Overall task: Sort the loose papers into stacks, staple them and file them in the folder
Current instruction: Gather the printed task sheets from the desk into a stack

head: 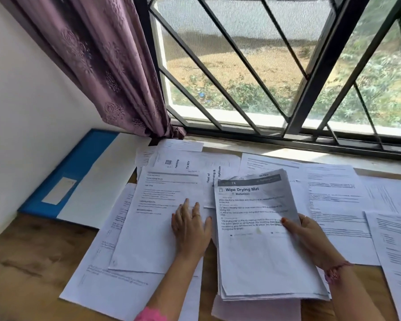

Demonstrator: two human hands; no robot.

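Right hand (310,239) gripping paper stack (259,239), left hand (190,230) apparently flat on sheet (153,228) beside

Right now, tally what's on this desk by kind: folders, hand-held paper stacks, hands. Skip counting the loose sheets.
Blue folder: 1, against the wall at the left.
Held paper stack: 1, gripped by the right hand.
Hands: 2; the left hand rests flat on the loose sheets.
Total: 4.
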